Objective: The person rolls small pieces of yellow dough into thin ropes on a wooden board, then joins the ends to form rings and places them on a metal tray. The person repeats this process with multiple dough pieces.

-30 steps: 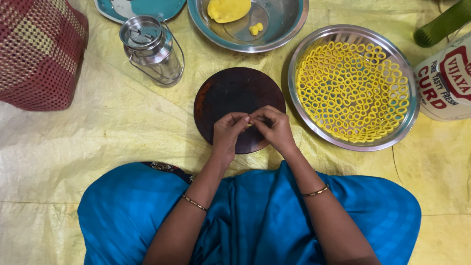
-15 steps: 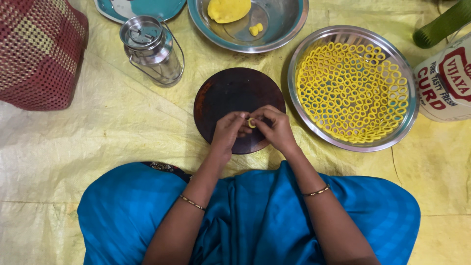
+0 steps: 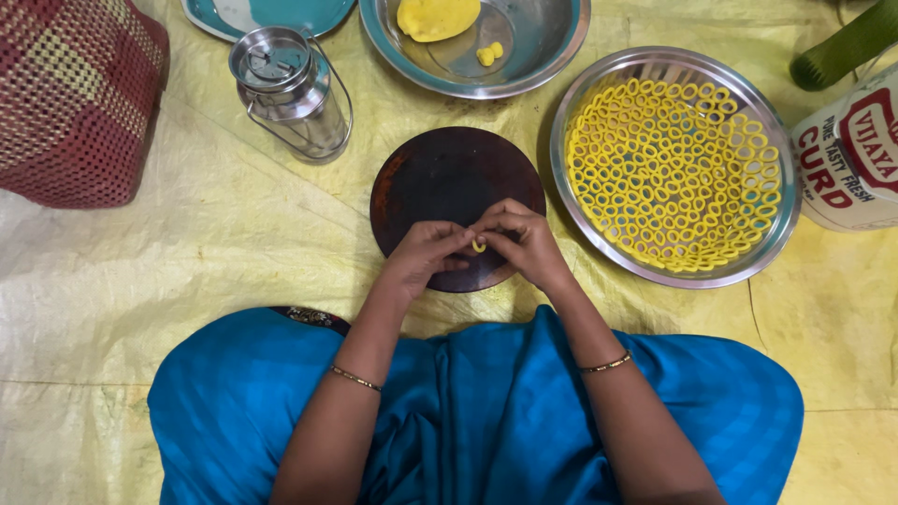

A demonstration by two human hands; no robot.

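My left hand (image 3: 426,259) and my right hand (image 3: 522,245) meet over the near edge of a round dark wooden board (image 3: 449,178). Together their fingertips pinch a small ring of yellow dough (image 3: 479,246). To the right stands a round steel plate (image 3: 572,140) filled with several yellow dough rings (image 3: 675,173) laid side by side. At the top, a steel bowl (image 3: 543,47) holds a lump of yellow dough (image 3: 438,17) and small bits of it.
A lidded steel can with a wire handle (image 3: 285,89) stands left of the board. A red woven basket (image 3: 70,103) is at far left, a white tub (image 3: 851,154) at far right, a teal plate (image 3: 267,14) at top. Yellow sheet covers the floor.
The fingertips of both hands have shifted slightly while working the dough piece; it now shows as a small curl between them. Everything else stays put.
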